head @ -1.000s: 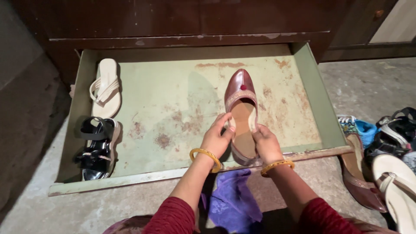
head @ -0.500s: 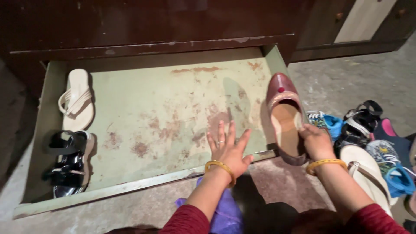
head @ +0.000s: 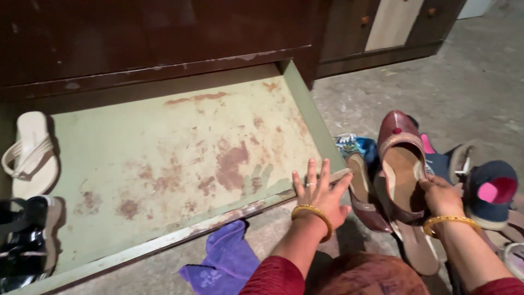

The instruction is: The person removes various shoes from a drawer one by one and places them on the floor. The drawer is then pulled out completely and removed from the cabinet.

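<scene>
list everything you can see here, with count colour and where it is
drawer: 1, pale green with rusty stains, pulled out on the floor
sandal: 1, cream, drawer's left end
strappy sandal: 1, black, below the cream one
cloth: 1, purple, floor before the drawer
flat shoe: 1, maroon, right of the drawer, held
second flat shoe: 1, maroon, beside it
shoe pile: several, blue and pink, far right
cabinet: 1, dark brown, behind
left hand: 1, flat on drawer's front corner
right hand: 1, gripping the maroon shoe

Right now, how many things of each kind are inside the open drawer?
White sandal: 1
Black sandal: 1
Total: 2 in the green drawer; the maroon shoe in the right hand is outside it.
</scene>
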